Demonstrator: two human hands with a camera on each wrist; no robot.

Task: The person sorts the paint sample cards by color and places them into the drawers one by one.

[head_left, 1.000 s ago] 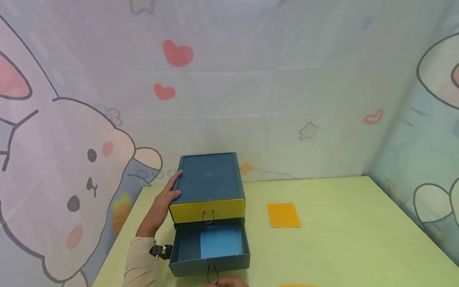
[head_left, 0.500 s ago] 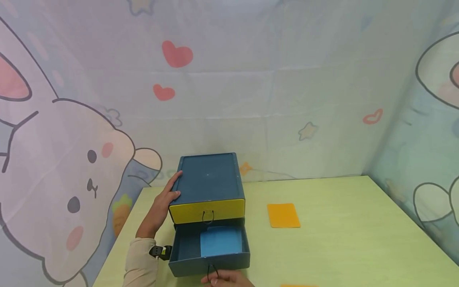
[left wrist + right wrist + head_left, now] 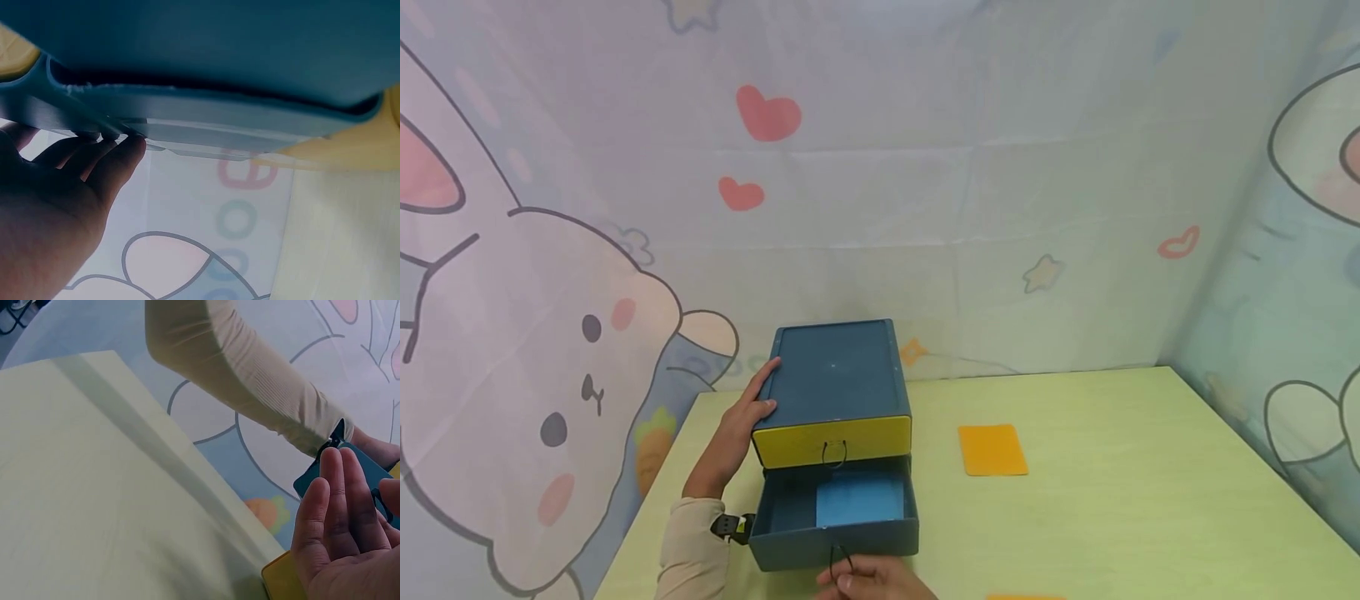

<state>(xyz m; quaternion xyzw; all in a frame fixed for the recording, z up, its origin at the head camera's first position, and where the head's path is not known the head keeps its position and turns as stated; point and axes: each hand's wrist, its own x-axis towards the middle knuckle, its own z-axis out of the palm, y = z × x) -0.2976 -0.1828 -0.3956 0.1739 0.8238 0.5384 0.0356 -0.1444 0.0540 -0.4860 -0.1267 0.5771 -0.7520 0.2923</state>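
The lower drawer [image 3: 797, 550] lay at the lower centre of the frame, partway out of the box [image 3: 835, 375], with a blue card [image 3: 859, 504] flat inside, towards its right side. Its front had just shifted a little inward under the yellow front [image 3: 880, 437], so less of the card showed than half a second earlier; this suggested a gentle push, with much of the drawer's travel left. At the bottom edge, the right hand [image 3: 876, 579] had a loose grip, thumb and finger apparently pinching the black loop [image 3: 832, 560]. The left hand [image 3: 737, 425] stayed along the box's left edge, its fingers extended and clasping nothing, probably steadying it. Right of centre, an orange card [image 3: 992, 450] lay on the counter [image 3: 1112, 500]; a second orange piece [image 3: 1026, 597] just entered the bottom edge. A patterned curtain [image 3: 925, 208] filled the upper frame.
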